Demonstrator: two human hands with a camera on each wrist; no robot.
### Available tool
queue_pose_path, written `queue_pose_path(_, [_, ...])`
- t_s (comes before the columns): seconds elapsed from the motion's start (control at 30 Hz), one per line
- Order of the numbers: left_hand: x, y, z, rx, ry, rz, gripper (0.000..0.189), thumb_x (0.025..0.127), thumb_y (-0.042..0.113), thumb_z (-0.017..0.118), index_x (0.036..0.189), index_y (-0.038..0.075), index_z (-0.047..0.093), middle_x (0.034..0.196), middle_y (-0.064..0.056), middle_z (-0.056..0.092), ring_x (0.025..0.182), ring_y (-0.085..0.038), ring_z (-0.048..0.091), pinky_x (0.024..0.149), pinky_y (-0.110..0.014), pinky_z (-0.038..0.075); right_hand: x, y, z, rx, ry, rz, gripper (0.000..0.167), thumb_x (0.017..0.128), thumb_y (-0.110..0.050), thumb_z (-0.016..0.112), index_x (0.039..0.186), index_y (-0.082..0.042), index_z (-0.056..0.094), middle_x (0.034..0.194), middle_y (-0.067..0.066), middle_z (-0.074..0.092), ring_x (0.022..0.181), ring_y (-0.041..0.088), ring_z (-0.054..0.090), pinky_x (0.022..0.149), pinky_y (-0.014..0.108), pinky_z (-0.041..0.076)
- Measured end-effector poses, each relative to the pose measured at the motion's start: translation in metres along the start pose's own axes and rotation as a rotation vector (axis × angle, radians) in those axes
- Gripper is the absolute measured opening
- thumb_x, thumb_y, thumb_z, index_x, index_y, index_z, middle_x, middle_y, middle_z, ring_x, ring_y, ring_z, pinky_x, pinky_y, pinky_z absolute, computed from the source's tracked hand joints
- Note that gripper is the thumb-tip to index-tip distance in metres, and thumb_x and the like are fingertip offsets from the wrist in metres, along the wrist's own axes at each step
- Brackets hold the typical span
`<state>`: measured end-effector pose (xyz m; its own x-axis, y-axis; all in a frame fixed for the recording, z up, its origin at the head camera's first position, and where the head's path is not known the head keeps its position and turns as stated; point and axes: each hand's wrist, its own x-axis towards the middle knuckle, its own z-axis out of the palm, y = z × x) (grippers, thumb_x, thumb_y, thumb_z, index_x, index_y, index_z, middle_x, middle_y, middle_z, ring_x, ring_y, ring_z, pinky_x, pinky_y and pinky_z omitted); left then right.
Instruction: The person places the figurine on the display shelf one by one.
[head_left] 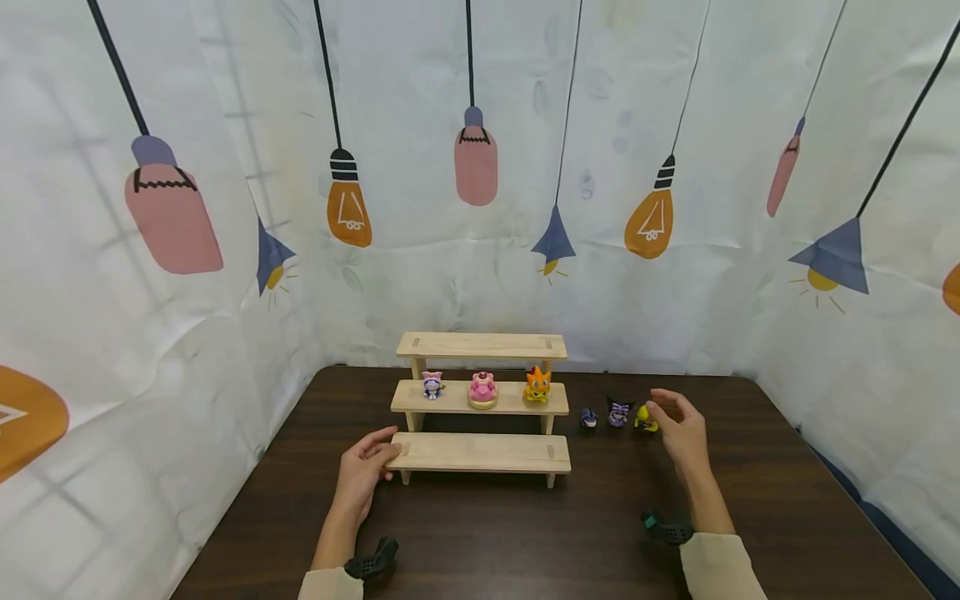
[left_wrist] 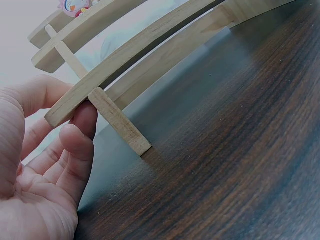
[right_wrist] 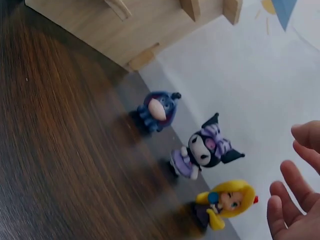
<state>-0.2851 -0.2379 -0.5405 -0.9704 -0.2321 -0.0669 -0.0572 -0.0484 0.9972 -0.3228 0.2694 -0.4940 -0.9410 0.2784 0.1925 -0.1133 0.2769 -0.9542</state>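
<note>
A three-tier wooden display stand (head_left: 480, 452) stands on the dark table. My left hand (head_left: 363, 467) grips the left end of its lowest step, thumb above and a fingertip beneath the board (left_wrist: 135, 55). My right hand (head_left: 681, 429) hovers beside a yellow-haired doll figurine (right_wrist: 225, 202), its fingers loosely bent with nothing between them. In a row with that doll stand a figurine with a black pointed hood and purple dress (right_wrist: 202, 150) and a small blue donkey figurine (right_wrist: 158, 111).
On the middle step sit a purple-and-white figurine (head_left: 432, 384), a pink figurine (head_left: 482, 390) and an orange spiky-eared figurine (head_left: 537, 385). A white curtain (head_left: 480, 275) printed with lamps hangs behind the table (head_left: 525, 542) and along both sides.
</note>
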Motion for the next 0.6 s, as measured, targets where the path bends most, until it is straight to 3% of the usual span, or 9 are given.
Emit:
queue_pose_path(0.2, [-0.001, 0.001, 0.0, -0.002, -0.001, -0.003, 0.048, 0.093, 0.014, 0.075, 0.138, 0.002, 0.062, 0.089, 0.008, 0.074, 0.072, -0.01, 0.062, 0.059, -0.024, 0.052, 0.003, 0.01, -0.006, -0.095, -0.042, 0.069, 0.052, 0.103, -0.031, 0.063, 0.147, -0.007, 0.05, 0.142, 0.012, 0.051, 0.12, 0.014, 0.05, 0.083, 0.011, 0.045])
queue_pose_path(0.33, [-0.001, 0.001, -0.001, -0.001, -0.007, -0.002, 0.048, 0.093, 0.014, 0.075, 0.138, 0.004, 0.062, 0.09, 0.007, 0.074, 0.073, -0.01, 0.062, 0.06, -0.024, 0.053, 0.003, 0.018, -0.01, -0.135, -0.139, 0.112, 0.062, 0.104, -0.031, 0.062, 0.156, -0.009, 0.038, 0.157, 0.019, 0.038, 0.138, 0.032, 0.041, 0.096, 0.03, 0.046])
queue_pose_path(0.47, [-0.002, 0.001, -0.001, 0.0, -0.011, -0.003, 0.048, 0.093, 0.015, 0.075, 0.138, 0.004, 0.062, 0.091, 0.007, 0.074, 0.073, -0.01, 0.062, 0.06, -0.024, 0.053, 0.004, 0.025, -0.011, -0.113, -0.199, 0.155, 0.07, 0.104, -0.033, 0.061, 0.161, -0.009, 0.028, 0.164, 0.022, 0.03, 0.146, 0.04, 0.034, 0.112, 0.054, 0.04])
queue_pose_path(0.6, [-0.002, 0.001, -0.001, -0.004, -0.008, -0.005, 0.049, 0.093, 0.014, 0.076, 0.139, 0.003, 0.061, 0.09, 0.006, 0.075, 0.073, -0.011, 0.062, 0.06, -0.024, 0.053, 0.005, 0.032, -0.011, -0.08, -0.217, 0.193, 0.073, 0.104, -0.034, 0.06, 0.162, -0.008, 0.024, 0.166, 0.023, 0.026, 0.147, 0.04, 0.032, 0.118, 0.059, 0.033])
